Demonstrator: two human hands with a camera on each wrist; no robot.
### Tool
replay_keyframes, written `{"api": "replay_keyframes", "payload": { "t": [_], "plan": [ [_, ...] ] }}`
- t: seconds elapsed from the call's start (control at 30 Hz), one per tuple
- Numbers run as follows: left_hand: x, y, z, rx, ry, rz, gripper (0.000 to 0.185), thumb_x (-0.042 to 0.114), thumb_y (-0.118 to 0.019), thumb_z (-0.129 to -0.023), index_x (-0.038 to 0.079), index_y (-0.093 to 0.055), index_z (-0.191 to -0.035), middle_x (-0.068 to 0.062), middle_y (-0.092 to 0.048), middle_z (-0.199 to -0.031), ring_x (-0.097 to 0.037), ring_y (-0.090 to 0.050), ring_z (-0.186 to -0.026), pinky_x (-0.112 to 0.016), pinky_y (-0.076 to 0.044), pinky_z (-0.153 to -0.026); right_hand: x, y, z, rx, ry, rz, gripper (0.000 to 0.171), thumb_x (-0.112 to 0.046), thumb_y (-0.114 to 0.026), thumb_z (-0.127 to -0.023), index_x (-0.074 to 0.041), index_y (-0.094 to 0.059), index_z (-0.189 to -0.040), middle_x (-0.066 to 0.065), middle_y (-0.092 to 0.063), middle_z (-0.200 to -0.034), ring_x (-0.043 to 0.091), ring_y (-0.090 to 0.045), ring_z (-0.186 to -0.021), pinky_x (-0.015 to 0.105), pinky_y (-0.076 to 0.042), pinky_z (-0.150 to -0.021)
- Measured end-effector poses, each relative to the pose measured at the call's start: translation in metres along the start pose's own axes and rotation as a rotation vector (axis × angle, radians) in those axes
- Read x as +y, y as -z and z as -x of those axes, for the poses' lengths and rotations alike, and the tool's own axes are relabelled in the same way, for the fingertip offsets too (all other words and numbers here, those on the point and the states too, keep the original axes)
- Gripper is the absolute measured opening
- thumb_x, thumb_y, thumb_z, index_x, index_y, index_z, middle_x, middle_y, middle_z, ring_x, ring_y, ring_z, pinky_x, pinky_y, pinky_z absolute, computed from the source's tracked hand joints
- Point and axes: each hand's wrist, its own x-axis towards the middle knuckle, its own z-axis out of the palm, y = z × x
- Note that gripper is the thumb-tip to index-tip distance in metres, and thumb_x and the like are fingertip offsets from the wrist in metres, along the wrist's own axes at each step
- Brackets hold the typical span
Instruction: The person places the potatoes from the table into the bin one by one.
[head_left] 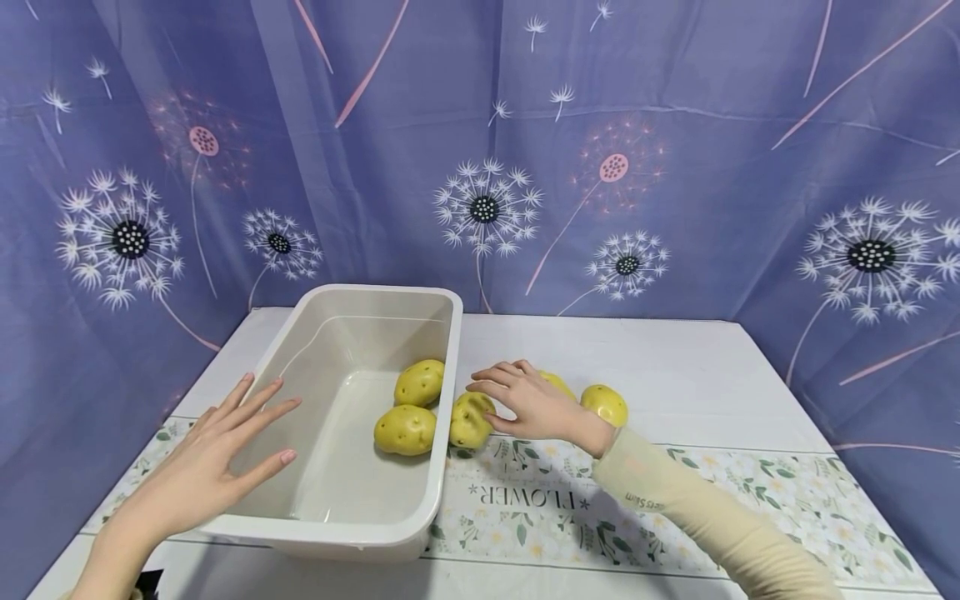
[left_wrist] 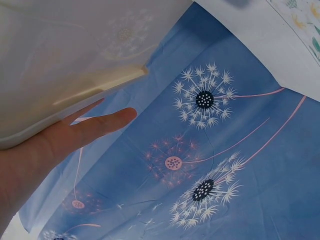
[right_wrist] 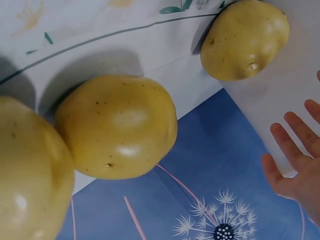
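Two yellow potatoes lie in the white plastic bin: one potato further back, the other potato nearer. My left hand is spread by the bin's left side, its fingers straight and holding nothing. Just outside the bin's right wall sits another potato. My right hand is over the table beside it, fingers apart and slightly bent, with nothing held; whether the thumb touches that potato I cannot tell. Behind this hand a potato is partly hidden. One more potato lies by the right wrist.
A white table carries a floral strip printed with upside-down "FLOWER" lettering. Purple-blue curtains with dandelion prints enclose the back and both sides. The bin's raised rim stands between the inside potatoes and those on the table.
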Motion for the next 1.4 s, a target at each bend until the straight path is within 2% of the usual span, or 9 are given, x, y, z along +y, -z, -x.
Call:
{"api": "replay_keyframes", "payload": {
  "t": [0.37,0.7,1.1,1.4],
  "plan": [
    [-0.001,-0.001,0.001,0.006,-0.002,0.003,0.054,0.037,-0.060,-0.083,0.029,-0.041,-0.133,-0.009,-0.030,-0.145,-0.019,0.001,-0.140,-0.072,-0.014,-0.094,-0.004,-0.008,0.002,-0.060,-0.040,0.013,0.044,-0.034,-0.057,-0.083,-0.017,-0.050,-0.123,0.006,-0.051,-0.127,0.021,-0.048,-0.113,0.041,-0.043,-0.088],
    [0.000,-0.001,0.002,0.004,0.002,0.003,0.053,0.037,-0.060,-0.083,0.029,-0.042,-0.132,-0.009,-0.032,-0.144,-0.019,0.000,-0.140,-0.071,-0.015,-0.094,-0.008,-0.013,0.004,-0.161,-0.077,0.005,0.054,-0.041,-0.056,-0.083,-0.018,-0.043,-0.130,0.008,-0.042,-0.135,0.025,-0.042,-0.120,0.046,-0.040,-0.092],
    [0.000,0.000,0.000,-0.007,0.006,0.010,0.053,0.038,-0.059,-0.084,0.029,-0.041,-0.133,-0.011,-0.031,-0.145,-0.020,0.001,-0.140,-0.072,-0.014,-0.094,-0.010,-0.019,0.002,-0.144,-0.045,0.030,0.055,-0.040,-0.059,-0.081,-0.017,-0.045,-0.129,0.008,-0.043,-0.134,0.024,-0.044,-0.117,0.042,-0.041,-0.085],
    [-0.001,0.000,0.000,-0.002,0.002,0.008,0.053,0.037,-0.059,-0.084,0.030,-0.041,-0.133,-0.010,-0.032,-0.144,-0.019,0.000,-0.140,-0.071,-0.015,-0.094,-0.012,-0.023,-0.002,-0.200,-0.057,0.063,0.058,-0.043,-0.060,-0.080,-0.019,-0.043,-0.130,0.006,-0.043,-0.135,0.022,-0.043,-0.119,0.038,-0.041,-0.088]
  ]
}}
